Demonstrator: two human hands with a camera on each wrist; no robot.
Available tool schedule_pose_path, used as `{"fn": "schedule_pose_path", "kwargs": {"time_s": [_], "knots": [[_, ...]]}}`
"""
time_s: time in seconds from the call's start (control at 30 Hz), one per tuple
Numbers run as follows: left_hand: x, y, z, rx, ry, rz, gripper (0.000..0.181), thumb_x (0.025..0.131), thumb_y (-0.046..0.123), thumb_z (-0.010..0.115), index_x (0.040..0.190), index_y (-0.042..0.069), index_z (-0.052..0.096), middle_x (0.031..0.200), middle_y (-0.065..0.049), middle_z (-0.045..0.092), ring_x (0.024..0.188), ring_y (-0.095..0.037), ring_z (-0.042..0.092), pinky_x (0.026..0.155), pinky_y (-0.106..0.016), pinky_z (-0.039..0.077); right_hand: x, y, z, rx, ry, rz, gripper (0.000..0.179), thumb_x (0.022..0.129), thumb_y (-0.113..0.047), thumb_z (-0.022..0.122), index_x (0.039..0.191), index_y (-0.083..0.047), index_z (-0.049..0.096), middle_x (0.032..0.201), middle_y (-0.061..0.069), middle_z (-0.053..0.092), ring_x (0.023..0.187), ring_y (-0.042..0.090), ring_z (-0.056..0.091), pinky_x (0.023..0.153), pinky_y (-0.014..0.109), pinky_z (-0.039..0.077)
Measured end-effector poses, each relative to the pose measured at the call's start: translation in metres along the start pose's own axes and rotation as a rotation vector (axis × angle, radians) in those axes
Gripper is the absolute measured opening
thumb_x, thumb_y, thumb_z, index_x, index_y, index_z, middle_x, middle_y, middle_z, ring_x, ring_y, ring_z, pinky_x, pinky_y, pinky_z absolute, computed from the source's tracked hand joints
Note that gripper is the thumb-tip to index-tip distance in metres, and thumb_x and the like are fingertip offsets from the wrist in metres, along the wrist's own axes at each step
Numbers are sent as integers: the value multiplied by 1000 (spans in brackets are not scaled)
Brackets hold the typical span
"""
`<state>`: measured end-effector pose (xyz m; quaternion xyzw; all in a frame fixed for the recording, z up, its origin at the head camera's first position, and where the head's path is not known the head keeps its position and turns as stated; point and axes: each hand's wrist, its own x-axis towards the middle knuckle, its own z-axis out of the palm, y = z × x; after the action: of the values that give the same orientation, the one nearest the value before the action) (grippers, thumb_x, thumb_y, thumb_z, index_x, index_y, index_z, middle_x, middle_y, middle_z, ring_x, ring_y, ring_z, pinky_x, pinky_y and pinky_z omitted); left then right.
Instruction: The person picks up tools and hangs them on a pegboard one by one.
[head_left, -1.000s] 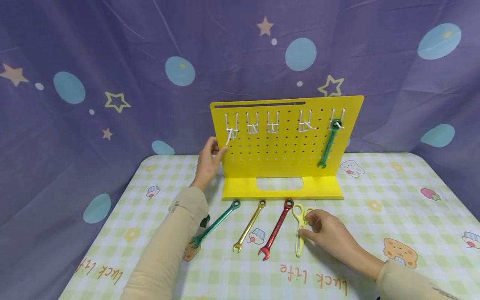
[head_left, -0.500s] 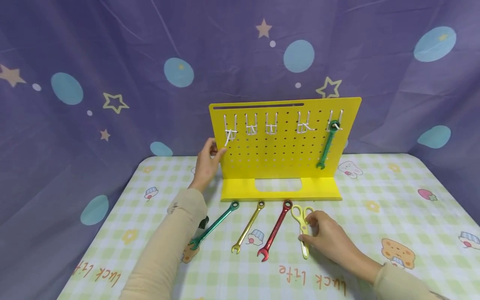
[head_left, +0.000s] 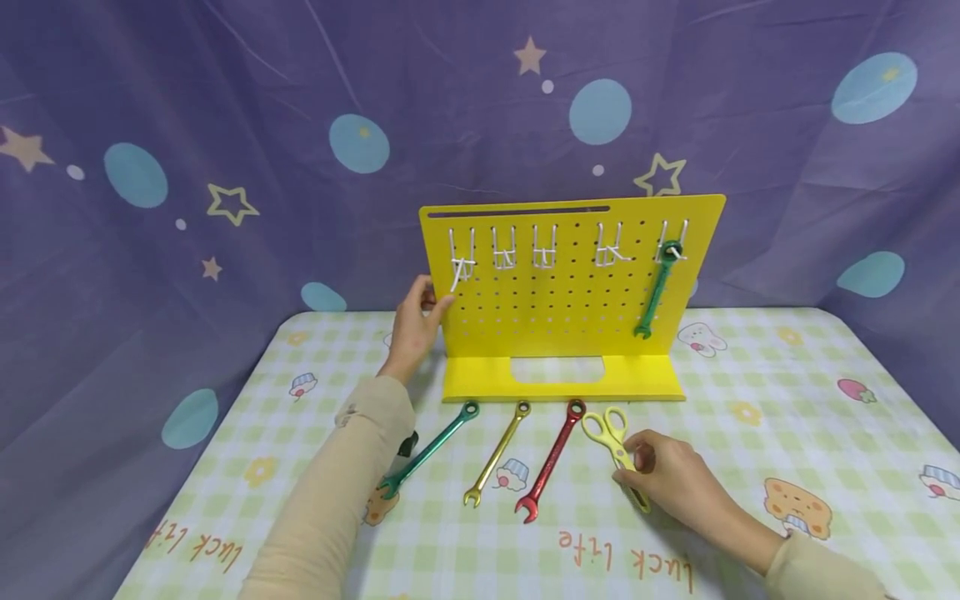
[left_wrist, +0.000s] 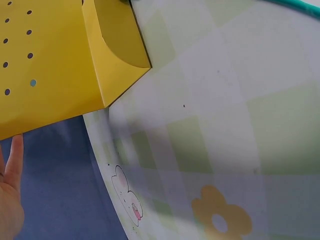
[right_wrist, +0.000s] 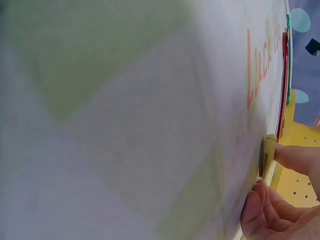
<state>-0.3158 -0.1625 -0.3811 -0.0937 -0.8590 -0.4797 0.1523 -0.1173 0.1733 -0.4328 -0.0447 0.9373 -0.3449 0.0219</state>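
Observation:
Yellow scissors lie slanted on the table with their handles toward the board, and my right hand pinches them at the blades between thumb and fingers. In the right wrist view the thumb and fingertips press on either side of the scissors close over the cloth. My left hand holds the left edge of a yellow pegboard, thumb at the front and the other fingers partly hidden behind. A green wrench hangs from the rightmost white hook; the other hooks carry nothing.
Left of the scissors lie a red wrench, a gold wrench and a teal wrench, partly beside my left sleeve. A checked cloth covers the table. Behind the board hangs a purple curtain.
The scissors have turned under my right hand, their blade tips swinging to the right. My right hand has shifted slightly right. The left hand stays on the pegboard's edge.

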Motion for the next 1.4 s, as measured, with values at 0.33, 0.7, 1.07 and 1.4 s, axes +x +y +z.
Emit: {"fn": "schedule_pose_path", "kwargs": {"time_s": [0.33, 0.7, 1.07, 1.4], "knots": [[-2, -1, 0, -4, -15, 3, 27, 98, 28, 62, 118, 12, 53, 103, -12, 63, 98, -26, 60, 76, -39, 52, 2, 0, -1, -16, -23, 26, 31, 77, -13, 84, 102, 1, 69, 68, -3, 55, 58, 11, 46, 53, 24, 40], [-2, 0, 0, -6, -11, -2, 26, 97, 27, 63, 118, 13, 54, 102, -11, 63, 97, -26, 60, 79, -39, 51, 4, 4, -7, 76, -64, 91, 16, 80, -13, 82, 86, -4, 70, 67, -2, 57, 61, 13, 49, 53, 23, 40], [-1, 1, 0, 0, -8, -17, 26, 97, 28, 63, 117, 14, 54, 103, -11, 63, 97, -25, 59, 76, -38, 52, 9, 6, -12, 153, -60, 110, 22, 85, -19, 78, 96, -1, 71, 76, 0, 63, 68, 15, 54, 56, 24, 44], [-2, 1, -1, 8, -20, -17, 27, 98, 29, 61, 119, 14, 53, 105, -10, 63, 99, -25, 59, 76, -39, 52, 16, -2, -16, 413, -58, 159, 31, 92, -22, 73, 107, 3, 66, 85, 5, 68, 68, 15, 55, 56, 25, 47]]}}
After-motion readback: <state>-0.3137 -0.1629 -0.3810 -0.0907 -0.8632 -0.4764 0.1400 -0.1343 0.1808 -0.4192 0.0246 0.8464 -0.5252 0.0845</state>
